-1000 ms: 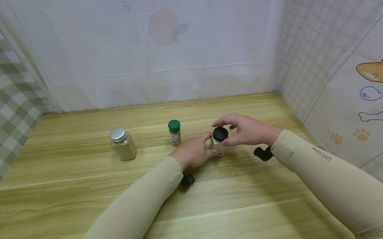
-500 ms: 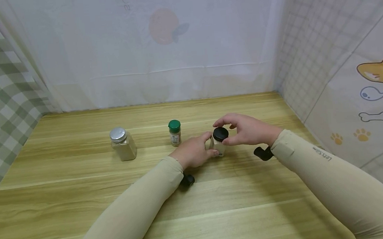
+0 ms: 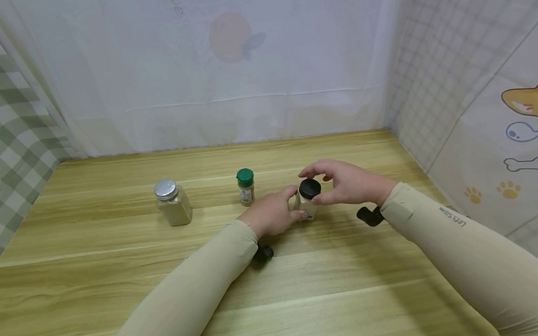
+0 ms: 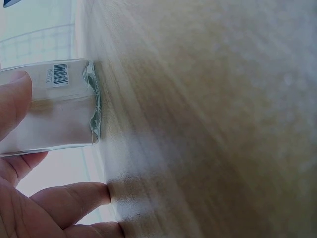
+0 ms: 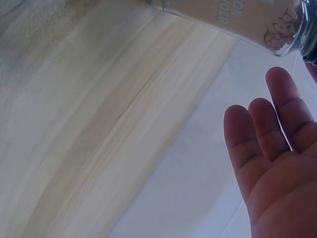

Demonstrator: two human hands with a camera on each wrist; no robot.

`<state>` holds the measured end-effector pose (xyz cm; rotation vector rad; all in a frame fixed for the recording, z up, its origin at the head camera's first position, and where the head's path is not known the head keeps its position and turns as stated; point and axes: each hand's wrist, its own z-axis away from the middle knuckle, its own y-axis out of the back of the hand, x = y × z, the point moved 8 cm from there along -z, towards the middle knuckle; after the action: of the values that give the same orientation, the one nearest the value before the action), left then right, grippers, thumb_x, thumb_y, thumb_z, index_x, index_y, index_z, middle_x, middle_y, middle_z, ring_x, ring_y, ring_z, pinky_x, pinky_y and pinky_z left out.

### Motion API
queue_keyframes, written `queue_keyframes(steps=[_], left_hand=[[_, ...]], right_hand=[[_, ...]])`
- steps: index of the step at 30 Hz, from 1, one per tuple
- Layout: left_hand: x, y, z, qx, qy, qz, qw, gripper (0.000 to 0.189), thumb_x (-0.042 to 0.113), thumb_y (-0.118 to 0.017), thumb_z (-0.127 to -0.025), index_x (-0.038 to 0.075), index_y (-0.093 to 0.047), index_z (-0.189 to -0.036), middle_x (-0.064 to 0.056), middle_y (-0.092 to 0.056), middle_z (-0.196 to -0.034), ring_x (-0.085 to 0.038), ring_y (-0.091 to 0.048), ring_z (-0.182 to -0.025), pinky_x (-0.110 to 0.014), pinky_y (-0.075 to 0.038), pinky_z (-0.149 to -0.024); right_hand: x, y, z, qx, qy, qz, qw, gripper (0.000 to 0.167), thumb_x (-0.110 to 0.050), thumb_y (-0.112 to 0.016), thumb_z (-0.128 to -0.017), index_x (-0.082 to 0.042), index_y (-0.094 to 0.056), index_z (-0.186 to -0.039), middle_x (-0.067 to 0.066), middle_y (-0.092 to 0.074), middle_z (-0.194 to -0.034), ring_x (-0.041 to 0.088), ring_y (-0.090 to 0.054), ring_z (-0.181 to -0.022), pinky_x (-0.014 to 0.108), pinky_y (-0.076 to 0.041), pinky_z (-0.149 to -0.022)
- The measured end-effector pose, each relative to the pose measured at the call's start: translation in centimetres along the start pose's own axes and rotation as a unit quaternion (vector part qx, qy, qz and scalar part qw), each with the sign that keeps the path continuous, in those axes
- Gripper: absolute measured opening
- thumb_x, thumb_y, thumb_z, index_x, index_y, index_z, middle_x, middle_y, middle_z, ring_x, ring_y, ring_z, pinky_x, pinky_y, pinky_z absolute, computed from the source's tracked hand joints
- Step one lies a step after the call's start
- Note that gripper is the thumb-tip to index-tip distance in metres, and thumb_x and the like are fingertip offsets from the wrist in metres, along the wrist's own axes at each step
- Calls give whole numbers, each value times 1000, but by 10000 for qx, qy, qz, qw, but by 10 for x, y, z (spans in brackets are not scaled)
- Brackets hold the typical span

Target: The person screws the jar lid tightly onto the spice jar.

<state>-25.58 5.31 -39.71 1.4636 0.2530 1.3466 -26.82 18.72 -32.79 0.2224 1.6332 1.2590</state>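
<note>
A clear square glass jar [image 3: 306, 207] of pale powder stands upright on the wooden table, capped by a black lid [image 3: 310, 188]. My left hand [image 3: 275, 213] holds the jar's body from the left between thumb and index finger. In the left wrist view the thumb lies on the glass jar [image 4: 62, 116] near its barcode, while other fingertips touch the table. From the right, my right hand [image 3: 347, 182] has thumb and index finger around the lid. Its other fingers hang away from the glass jar [image 5: 228, 20] in the right wrist view.
A small green-capped spice bottle [image 3: 245, 187] stands left of the hands. Further left is a silver-lidded jar [image 3: 173, 203] of tan powder. Black wrist-mount pieces [image 3: 370, 216] show under the wrists. Cloth walls [image 3: 223, 86] bound the table [image 3: 114, 267] at back and sides.
</note>
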Motion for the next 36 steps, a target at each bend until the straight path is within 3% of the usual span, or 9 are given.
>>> queue_keyframes(steps=[8,16,23,30,36], left_hand=[[0,0,0,39,-28,4,10000,58,52,-64,-103,30,-44,-152,-10,-67,-141,-30,-63,-132,-49,-51,-109],[0,0,0,50,-22,27,10000,54,51,-65,-103,29,-46,-149,-9,-67,-140,-30,-64,-131,-49,-52,-108],[0,0,-1,42,-36,-26,10000,57,52,-64,-103,30,-44,-152,-9,-67,-141,-30,-64,-131,-49,-51,-109],[1,0,0,34,-35,-53,10000,54,51,-64,-103,28,-46,-149,-8,-67,-140,-29,-64,-131,-49,-51,-108],[0,0,0,21,-32,-30,10000,58,51,-64,-103,29,-44,-153,-9,-66,-142,-29,-63,-132,-49,-51,-110]], right_hand=[[1,-1,-1,6,39,24,10000,35,-16,-81,-93,-13,-69,-126,6,-67,-128,27,-58,-124,63,-46,-108],[0,0,0,-23,61,63,10000,47,-12,-79,-93,-6,-64,-137,9,-66,-138,30,-58,-131,61,-45,-111],[1,-1,-1,-7,-11,14,10000,33,-17,-81,-93,-12,-69,-123,6,-68,-127,27,-58,-122,61,-45,-110],[-2,0,0,0,111,36,9999,48,-12,-80,-92,-8,-65,-137,10,-67,-138,31,-57,-133,62,-44,-111],[-2,1,-1,24,55,82,9999,36,-15,-82,-92,-12,-69,-126,5,-68,-127,27,-58,-120,62,-46,-110]])
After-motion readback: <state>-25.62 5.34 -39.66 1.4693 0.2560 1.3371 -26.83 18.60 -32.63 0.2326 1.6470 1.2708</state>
